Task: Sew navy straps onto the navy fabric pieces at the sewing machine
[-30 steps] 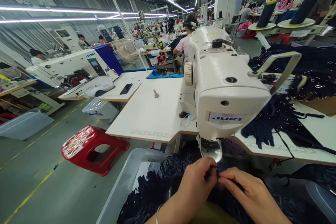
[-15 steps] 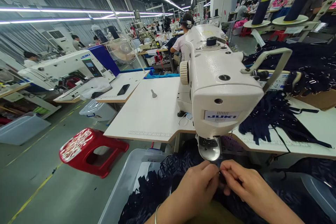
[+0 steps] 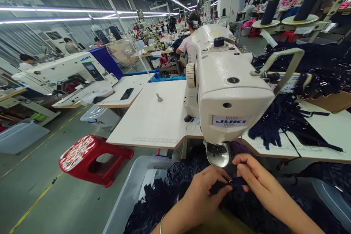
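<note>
Both hands meet just below the needle end of a white JUKI sewing machine (image 3: 233,91). My left hand (image 3: 204,192) pinches a navy strap (image 3: 238,181) between thumb and fingers, close to a small shiny metal piece on it. Gripping the same strap a little to the right is my right hand (image 3: 256,179), thumb and forefinger closed. Directly above the hands is the machine's rounded metal plate (image 3: 218,155). Beneath them, many navy straps (image 3: 153,197) fill a clear plastic bin (image 3: 123,193). The strap's ends blend into the dark pile.
More navy straps with metal rings (image 3: 274,120) lie on the right tabletop. A grey metal piece (image 3: 159,98) rests on the white table (image 3: 153,120). A red stool (image 3: 95,159) stands at left, and thread cones (image 3: 308,3) at upper right. Another person sits ahead.
My hands have moved slightly apart, and the right hand has risen a little. The strap and its metal piece now show between them.
</note>
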Available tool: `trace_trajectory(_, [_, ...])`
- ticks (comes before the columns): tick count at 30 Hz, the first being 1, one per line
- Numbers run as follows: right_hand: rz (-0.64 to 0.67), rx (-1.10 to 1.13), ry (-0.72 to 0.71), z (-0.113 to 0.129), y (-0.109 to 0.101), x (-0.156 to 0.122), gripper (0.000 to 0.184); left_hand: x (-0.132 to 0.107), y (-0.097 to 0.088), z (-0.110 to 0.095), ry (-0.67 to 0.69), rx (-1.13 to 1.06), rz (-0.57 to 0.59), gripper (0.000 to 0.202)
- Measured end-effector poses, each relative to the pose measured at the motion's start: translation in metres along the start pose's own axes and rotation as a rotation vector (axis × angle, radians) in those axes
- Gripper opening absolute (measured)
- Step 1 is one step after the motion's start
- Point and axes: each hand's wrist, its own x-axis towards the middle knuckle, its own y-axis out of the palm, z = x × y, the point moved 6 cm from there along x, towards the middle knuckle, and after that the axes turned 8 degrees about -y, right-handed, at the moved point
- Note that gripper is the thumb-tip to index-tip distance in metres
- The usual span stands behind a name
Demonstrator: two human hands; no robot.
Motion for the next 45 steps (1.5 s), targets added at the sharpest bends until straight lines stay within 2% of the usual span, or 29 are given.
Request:
trace_trajectory(3, [-0.022,-0.183,-0.117,0.008,-0.009,0.002,0.024,0.003,0.000,0.010,-0.131,-0.116,-0.033,0.006])
trace_trajectory(5, [0.002,-0.278,-0.197,0.011,-0.009,0.004,0.014,0.004,0.003,0.016,-0.203,-0.206,-0.016,0.007])
trace_trajectory(7, [-0.033,-0.371,-0.320,0.015,-0.008,0.004,0.014,0.004,0.003,0.021,-0.251,-0.262,-0.044,0.009])
trace_trajectory(10, [-0.300,-0.496,-0.536,0.022,-0.015,-0.007,0.006,0.004,0.000,0.025,-0.287,-0.305,-0.126,0.013])
trace_trajectory(12, [-0.401,-0.478,-0.628,0.022,-0.016,-0.019,0.006,0.004,-0.001,0.025,-0.291,-0.351,-0.144,0.016])
trace_trajectory(15, [-0.317,-0.427,-0.705,0.013,-0.004,-0.033,0.018,0.004,0.000,0.024,-0.289,-0.390,-0.167,0.017])
trace_trajectory(16, [-0.334,-0.455,-0.717,0.009,-0.002,-0.038,0.020,0.004,-0.001,0.023,-0.280,-0.377,-0.187,0.017])
trace_trajectory(18, [-0.520,-0.526,-0.721,0.003,-0.006,-0.051,0.019,0.005,-0.003,0.021,-0.242,-0.312,-0.243,0.014])
trace_trajectory(20, [-0.693,-0.492,-0.717,-0.005,-0.012,-0.061,0.019,0.004,-0.004,0.019,-0.187,-0.234,-0.303,0.012])
trace_trajectory(21, [-0.695,-0.446,-0.714,-0.008,-0.012,-0.061,0.018,0.004,-0.004,0.018,-0.159,-0.205,-0.323,0.012])
trace_trajectory(23, [-0.518,-0.380,-0.677,-0.013,-0.003,-0.050,0.022,0.004,-0.001,0.015,-0.105,-0.178,-0.332,0.012])
trace_trajectory(25, [-0.375,-0.351,-0.554,-0.017,0.006,-0.034,0.027,0.003,0.003,0.011,-0.034,-0.153,-0.320,0.013])
trace_trajectory(27, [-0.391,-0.247,-0.431,-0.018,0.006,-0.022,0.034,0.001,0.006,0.006,0.064,-0.107,-0.310,0.014])
trace_trajectory(29, [-0.456,-0.057,-0.371,-0.017,0.004,-0.016,0.028,-0.001,0.008,-0.001,0.160,-0.052,-0.313,0.016])
trace_trajectory(31, [-0.480,0.104,-0.393,-0.012,0.004,-0.015,0.017,-0.002,0.009,-0.005,0.223,-0.006,-0.321,0.017])
trace_trajectory(33, [-0.486,0.169,-0.446,-0.007,0.004,-0.016,0.011,-0.003,0.009,-0.007,0.255,0.029,-0.329,0.018])
trace_trajectory(41, [-0.425,0.161,-0.540,-0.004,0.005,-0.018,0.011,-0.006,0.011,-0.005,0.262,0.069,-0.374,0.013])
trace_trajectory(45, [-0.365,0.187,-0.548,-0.005,0.006,-0.015,0.011,-0.005,0.013,0.002,0.216,0.036,-0.324,0.018])
